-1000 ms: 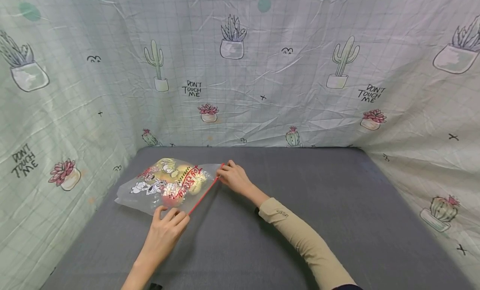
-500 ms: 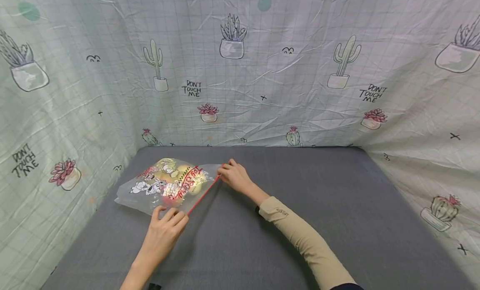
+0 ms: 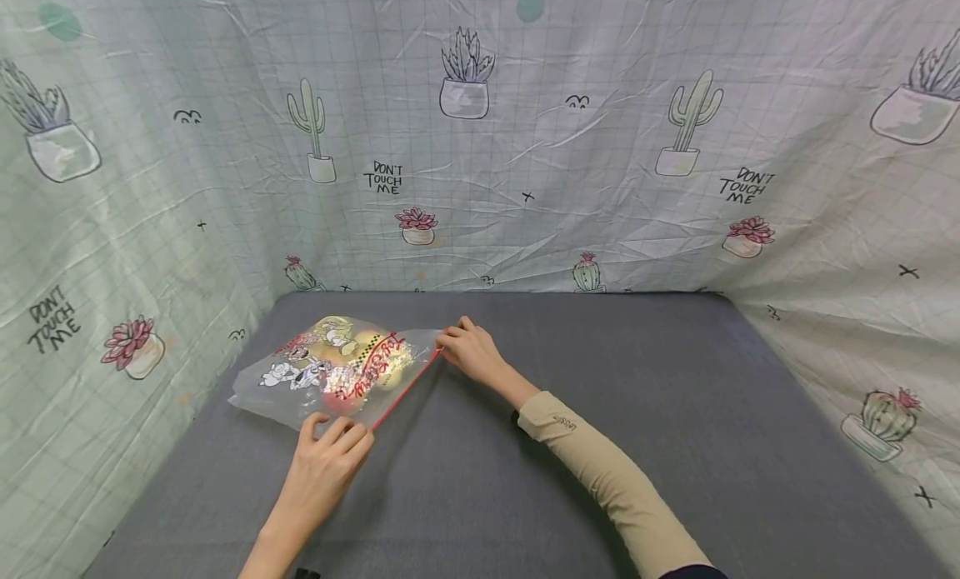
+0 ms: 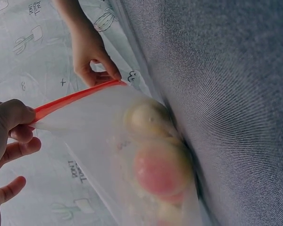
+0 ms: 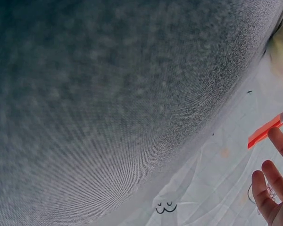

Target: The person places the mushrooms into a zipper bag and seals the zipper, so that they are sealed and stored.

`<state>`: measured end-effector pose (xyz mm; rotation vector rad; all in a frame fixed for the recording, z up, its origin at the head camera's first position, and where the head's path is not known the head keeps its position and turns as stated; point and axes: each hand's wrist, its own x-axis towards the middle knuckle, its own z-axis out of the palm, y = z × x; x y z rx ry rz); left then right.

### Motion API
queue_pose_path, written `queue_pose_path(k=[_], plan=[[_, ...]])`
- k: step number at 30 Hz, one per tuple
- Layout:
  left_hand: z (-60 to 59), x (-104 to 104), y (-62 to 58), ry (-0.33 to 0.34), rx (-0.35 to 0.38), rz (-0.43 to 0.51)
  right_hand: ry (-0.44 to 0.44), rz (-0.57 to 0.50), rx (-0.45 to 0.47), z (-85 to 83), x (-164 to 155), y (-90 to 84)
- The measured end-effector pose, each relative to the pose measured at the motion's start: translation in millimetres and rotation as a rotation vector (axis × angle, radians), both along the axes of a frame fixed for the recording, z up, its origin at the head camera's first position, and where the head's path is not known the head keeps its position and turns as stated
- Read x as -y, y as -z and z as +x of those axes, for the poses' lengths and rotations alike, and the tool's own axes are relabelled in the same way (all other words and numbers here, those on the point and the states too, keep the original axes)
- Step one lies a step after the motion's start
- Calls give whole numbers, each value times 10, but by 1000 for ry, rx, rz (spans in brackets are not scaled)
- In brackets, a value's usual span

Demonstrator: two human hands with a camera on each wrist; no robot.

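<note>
A clear printed zip bag (image 3: 300,383) with a red zip strip (image 3: 405,391) lies on the left part of the grey table. Round yellow and pink fruit-like things (image 4: 161,167) show through its cloudy plastic in the left wrist view. My left hand (image 3: 330,458) pinches the near end of the red strip between thumb and index finger, its other fingers spread apart. At the strip's far end, my right hand (image 3: 471,351) pinches it too. A short red tail pokes past those fingers in the right wrist view. The strip is stretched straight between both hands.
The grey cloth-covered table (image 3: 600,379) reaches back to a hanging curtain (image 3: 510,154) printed with cacti, which also stands along the left and right sides. A small black object (image 3: 307,573) shows at the bottom edge by the left wrist.
Both hands keep their grip on the bag's red edge. The left hand has shifted slightly toward the near left; the right hand's fingers now cover the strip's far end in the head view.
</note>
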<state>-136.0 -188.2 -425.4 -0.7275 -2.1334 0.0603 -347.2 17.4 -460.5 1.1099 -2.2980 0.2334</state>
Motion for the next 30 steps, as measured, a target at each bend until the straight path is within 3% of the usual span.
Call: queue_pose_path(k=[16,30], plan=[[47,19,-34,6,-37,8,26,-7,0,-2,-15,-5],[164,24,-27,-26,-26,14,46,3,4,51,-39,-16]])
